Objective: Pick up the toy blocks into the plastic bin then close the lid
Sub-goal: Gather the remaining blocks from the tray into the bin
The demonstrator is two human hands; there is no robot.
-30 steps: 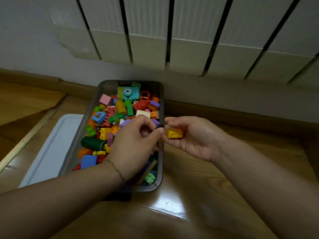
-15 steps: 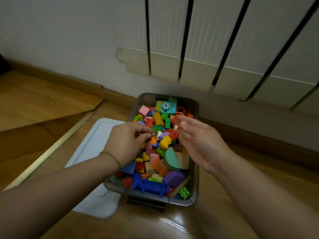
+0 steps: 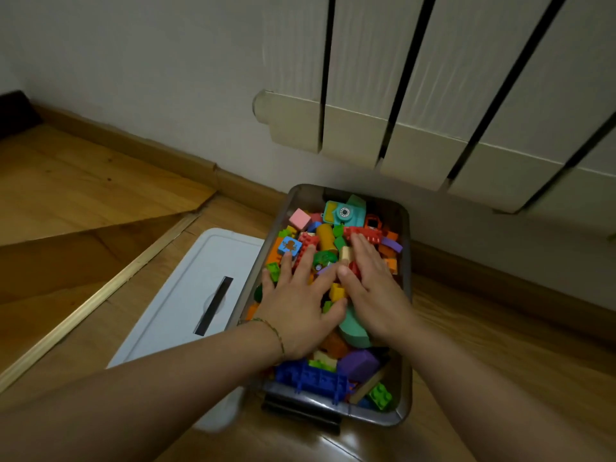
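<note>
Both hands dropped since 0.5 s ago: the left was curled over a small piece and the right hovered open, now both lie palm-down on the toy blocks (image 3: 325, 235). Left hand (image 3: 300, 305) is flat with fingers straight and spread, gripping nothing, pressing the pile's left-centre. Right hand (image 3: 373, 288) is likewise flat with fingers straight and together, holding nothing, just right of the left hand; the two thumbs nearly meet over a yellow brick (image 3: 337, 291). A thin bracelet (image 3: 277, 333) sits on the left wrist. Blocks fill the plastic bin (image 3: 406, 361), heaped about level with the rim. Visible pieces: teal camera-shaped block (image 3: 345, 213) at the far end, pink cube (image 3: 299, 219) far left, long blue block (image 3: 310, 378) along the near wall, purple block (image 3: 358, 363) beside it, green brick (image 3: 380, 395) in the near right corner. Bin is grey and translucent, standing on the wooden floor (image 3: 100, 195) with its far end close to the skirting board (image 3: 166, 158); a dark latch (image 3: 300, 411) hangs on its near wall. Lid (image 3: 173, 315) is off, lying flat on the floor touching the bin's left side, white with a dark slot (image 3: 215, 305) in the middle. White radiator (image 3: 416, 95) is on the wall beyond.
</note>
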